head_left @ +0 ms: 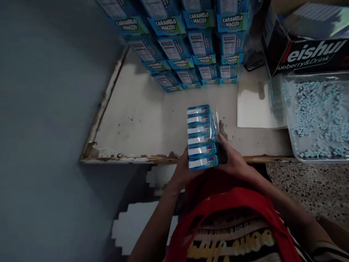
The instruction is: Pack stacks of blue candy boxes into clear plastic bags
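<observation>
A pack of small blue candy boxes (202,129), lined up in a row with white labels on top, stands at the table's front edge. Clear plastic film (216,122) sticks up along its right side. My left hand (182,170) is closed around the near left side of the pack, its fingertips hidden behind the boxes. On the right side, my right hand (235,159) grips the pack, with the fingers reaching forward beside the film. Whether the film wraps the whole pack I cannot tell.
Stacked blue display packs (201,43) marked "Caramelo Macizo" stand at the back of the worn white table (133,127). To the right are a sheet of white paper (256,112), a clear tray (297,153) of light-blue candies and a black carton (308,54). A wall (49,109) borders the left.
</observation>
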`<state>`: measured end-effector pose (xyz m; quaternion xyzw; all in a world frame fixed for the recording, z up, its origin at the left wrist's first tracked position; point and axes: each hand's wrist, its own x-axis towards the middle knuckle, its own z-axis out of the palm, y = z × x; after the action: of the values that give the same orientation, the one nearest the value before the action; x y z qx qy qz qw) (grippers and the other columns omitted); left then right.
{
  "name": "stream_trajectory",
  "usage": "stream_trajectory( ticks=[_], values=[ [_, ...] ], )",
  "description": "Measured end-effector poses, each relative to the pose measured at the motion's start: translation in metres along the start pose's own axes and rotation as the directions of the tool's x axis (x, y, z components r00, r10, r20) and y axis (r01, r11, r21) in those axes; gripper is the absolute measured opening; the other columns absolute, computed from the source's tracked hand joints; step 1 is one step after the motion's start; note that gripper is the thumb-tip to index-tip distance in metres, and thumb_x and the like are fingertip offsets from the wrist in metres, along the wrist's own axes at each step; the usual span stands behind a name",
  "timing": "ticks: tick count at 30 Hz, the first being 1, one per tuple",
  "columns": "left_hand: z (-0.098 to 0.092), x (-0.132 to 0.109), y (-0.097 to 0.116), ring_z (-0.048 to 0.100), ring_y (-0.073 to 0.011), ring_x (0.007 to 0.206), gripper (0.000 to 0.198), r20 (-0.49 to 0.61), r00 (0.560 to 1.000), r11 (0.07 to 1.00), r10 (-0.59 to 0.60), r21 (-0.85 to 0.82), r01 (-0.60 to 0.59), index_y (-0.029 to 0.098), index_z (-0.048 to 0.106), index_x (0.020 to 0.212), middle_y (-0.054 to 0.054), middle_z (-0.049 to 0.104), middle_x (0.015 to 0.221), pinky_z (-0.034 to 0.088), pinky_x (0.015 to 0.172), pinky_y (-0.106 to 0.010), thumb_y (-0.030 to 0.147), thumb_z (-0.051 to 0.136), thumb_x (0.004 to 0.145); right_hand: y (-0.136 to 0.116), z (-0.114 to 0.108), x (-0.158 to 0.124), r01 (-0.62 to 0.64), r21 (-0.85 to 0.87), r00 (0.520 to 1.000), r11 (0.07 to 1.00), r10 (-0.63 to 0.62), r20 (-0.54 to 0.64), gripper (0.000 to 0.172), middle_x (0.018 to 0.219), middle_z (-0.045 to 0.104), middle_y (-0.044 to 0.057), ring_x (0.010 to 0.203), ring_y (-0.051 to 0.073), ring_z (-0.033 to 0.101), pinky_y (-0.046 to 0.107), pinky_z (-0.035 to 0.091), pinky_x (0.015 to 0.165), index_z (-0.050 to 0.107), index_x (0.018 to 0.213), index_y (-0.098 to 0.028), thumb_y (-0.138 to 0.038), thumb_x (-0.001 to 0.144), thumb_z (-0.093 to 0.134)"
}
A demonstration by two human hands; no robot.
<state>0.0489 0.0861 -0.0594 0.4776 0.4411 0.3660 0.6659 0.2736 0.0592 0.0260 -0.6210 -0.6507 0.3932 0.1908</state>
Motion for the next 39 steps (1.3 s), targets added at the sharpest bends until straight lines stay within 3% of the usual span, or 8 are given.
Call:
stream_trajectory(
  ticks=[5,10,16,22,28,32,37,39],
  values=[
    [0.012,-0.028,0.025,0.08,-0.0363,0.108,0.101,-0.258,0.963,0.995,-0.079,0.032,0.09,0.022,0.066,0.144,-0.011,0.082,0.121,0.07,0.093,-0.05,0.046,0.105,0.054,-0.019,-0.005,-0.014,-0.014,0.11,0.994,0.994,0.025,-0.102,0.124,0.157,0.064,0.016,0.146,0.034,0.061,0.053,0.061,0.114,0.021,0.176,-0.029,-0.021,0.076,0.092],
    [0.036,-0.068,0.028,0.081,-0.0328,0.111,0.108,-0.51,0.86,0.993,-0.022,0.091,0.079,0.031,0.057,0.161,-0.01,0.077,0.137,0.073,0.086,-0.045,0.035,0.104,0.064,-0.032,-0.004,-0.04,-0.054,0.041,0.978,0.998,0.061,-0.198,0.089,0.124,0.083,0.007,0.116,0.03,0.08,0.048,0.066,0.105,0.057,0.158,-0.029,-0.028,0.077,0.093],
    [0.058,-0.051,0.002,0.08,-0.0305,0.11,0.08,-0.689,0.725,0.991,-0.002,0.098,0.096,0.024,0.066,0.15,-0.01,0.08,0.127,0.071,0.094,-0.046,0.036,0.096,0.077,-0.013,0.01,-0.02,-0.15,0.019,0.931,0.988,0.148,-0.334,0.065,0.082,0.079,-0.002,0.077,0.021,0.077,0.036,0.067,0.081,0.07,0.135,-0.022,-0.03,0.075,0.093],
    [0.029,-0.051,0.003,0.06,-0.0374,0.146,0.12,-0.492,0.821,0.909,0.29,0.411,-0.075,0.024,0.036,0.171,-0.021,0.057,0.161,0.057,0.116,-0.052,0.04,0.101,0.072,-0.025,-0.009,-0.028,-0.055,-0.292,0.948,0.955,-0.041,-0.314,0.1,0.136,0.067,0.013,0.124,0.033,0.067,0.053,0.061,0.105,0.053,0.153,-0.026,-0.045,0.067,0.101],
    [0.011,-0.051,0.022,0.072,-0.0242,0.117,0.053,-0.207,0.611,0.505,0.764,0.78,-0.368,0.022,0.061,0.141,-0.011,0.073,0.122,0.059,0.106,-0.039,0.014,0.079,0.092,-0.03,-0.011,-0.024,0.187,-0.446,0.916,0.875,-0.319,-0.242,0.039,0.118,0.073,0.011,0.113,0.028,0.07,0.047,0.058,0.099,0.061,0.131,-0.024,-0.027,0.094,0.072],
    [0.005,-0.043,0.034,0.075,-0.0197,0.096,0.033,-0.106,0.605,0.412,0.789,0.822,-0.392,0.02,0.068,0.12,-0.006,0.076,0.102,0.061,0.089,-0.031,0.004,0.069,0.091,-0.032,-0.008,-0.018,0.112,-0.546,0.891,0.83,-0.327,-0.316,0.023,0.091,0.075,0.005,0.087,0.023,0.069,0.042,0.054,0.085,0.067,0.114,-0.024,-0.017,0.094,0.06],
    [0.01,-0.044,0.046,0.074,-0.0179,0.078,0.03,-0.134,0.398,0.307,0.908,0.858,-0.412,0.02,0.072,0.11,-0.005,0.078,0.089,0.059,0.075,-0.028,0.01,0.084,0.084,-0.041,-0.015,-0.023,0.299,-0.708,0.801,0.64,-0.571,-0.178,0.022,0.092,0.079,0.002,0.081,0.02,0.07,0.04,0.05,0.079,0.073,0.112,-0.03,-0.019,0.095,0.065],
    [0.009,-0.048,0.05,0.075,-0.0187,0.08,0.038,-0.082,0.37,0.259,0.926,0.85,-0.459,0.018,0.073,0.115,-0.006,0.079,0.09,0.06,0.078,-0.029,0.008,0.086,0.081,-0.048,-0.023,-0.022,0.336,-0.689,0.799,0.643,-0.582,-0.153,0.024,0.093,0.08,0.001,0.083,0.02,0.071,0.04,0.051,0.08,0.073,0.114,-0.032,-0.018,0.096,0.064]
  ],
)
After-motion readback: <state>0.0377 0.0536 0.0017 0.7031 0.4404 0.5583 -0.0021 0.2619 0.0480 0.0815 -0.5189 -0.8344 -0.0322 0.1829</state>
